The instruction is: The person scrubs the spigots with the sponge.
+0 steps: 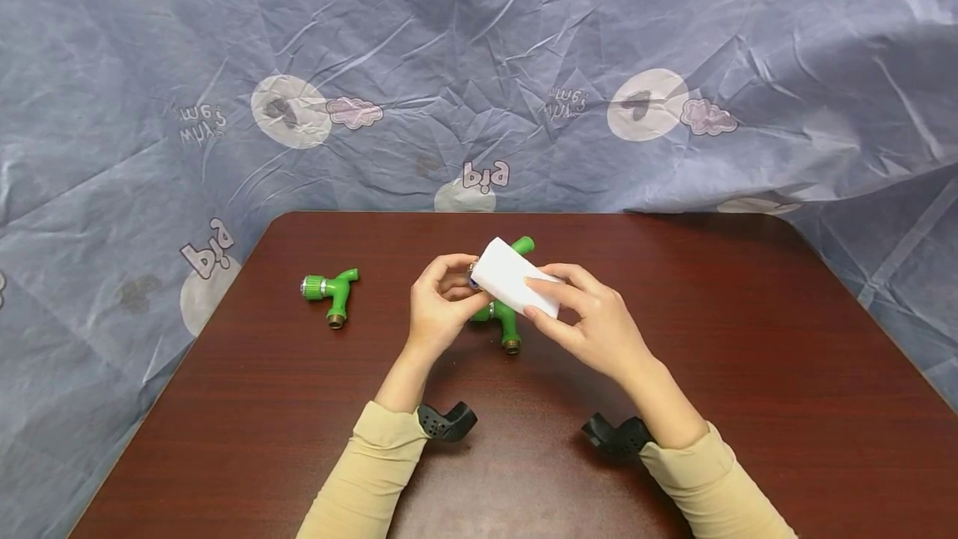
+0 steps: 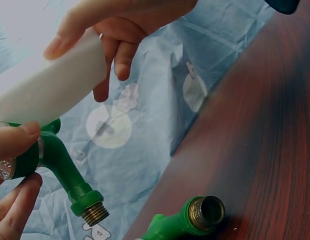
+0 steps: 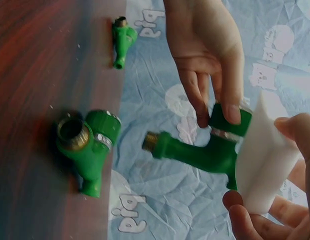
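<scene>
Before me my left hand (image 1: pixel 437 306) grips a green faucet (image 3: pixel 195 154) by its ribbed handle, thumb on one side and fingers on the other. Its threaded brass end points down in the left wrist view. My right hand (image 1: pixel 591 314) pinches a white, block-shaped sponge (image 1: pixel 516 273) between thumb and fingers. The sponge lies against the faucet by the handle and body, and hides much of it in the head view. Beneath the hands a second green faucet (image 3: pixel 92 160) lies on the table, partly covered in the head view.
A third green faucet (image 1: pixel 338 294) lies on the left of the brown wooden table (image 1: pixel 247 406). Behind the table's far edge hangs a wrinkled blue-grey printed cloth (image 1: pixel 464 48). Black straps (image 1: pixel 449 422) are on both wrists.
</scene>
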Tool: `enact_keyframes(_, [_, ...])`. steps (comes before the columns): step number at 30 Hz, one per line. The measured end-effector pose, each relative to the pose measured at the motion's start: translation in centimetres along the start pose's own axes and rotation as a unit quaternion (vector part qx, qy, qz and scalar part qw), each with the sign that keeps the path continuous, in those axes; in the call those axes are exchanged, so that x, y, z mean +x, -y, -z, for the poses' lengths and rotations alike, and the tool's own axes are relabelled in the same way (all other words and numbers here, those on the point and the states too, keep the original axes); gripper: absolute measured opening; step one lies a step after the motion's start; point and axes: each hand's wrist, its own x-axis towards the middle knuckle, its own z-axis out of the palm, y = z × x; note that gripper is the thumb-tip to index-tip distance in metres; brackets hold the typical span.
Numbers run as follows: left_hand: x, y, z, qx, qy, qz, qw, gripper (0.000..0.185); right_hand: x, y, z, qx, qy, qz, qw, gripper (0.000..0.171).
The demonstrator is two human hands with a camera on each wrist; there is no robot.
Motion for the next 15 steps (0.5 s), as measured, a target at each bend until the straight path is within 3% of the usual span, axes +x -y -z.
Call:
enact_keyframes(3, [0.02, -0.04, 0.0, 0.004, -0.006, -0.001, 1.0, 0.041, 0.12, -0.3, 0.46, -0.014, -0.021, -0.003, 1.0, 0.031])
enact_keyframes(10, [0.15, -0.28, 0.25, 0.011, -0.024, 0.01, 0.9996, 0.043, 0.4, -0.59, 0.99, -0.063, -0.114, -0.031, 0.991, 0.037])
enact_keyframes(15, [0.11, -0.34, 0.02, 0.007, -0.009, 0.009, 0.9999, 0.043, 0.27, -0.1, 0.32, -0.044, -0.111, -0.03, 0.992, 0.04])
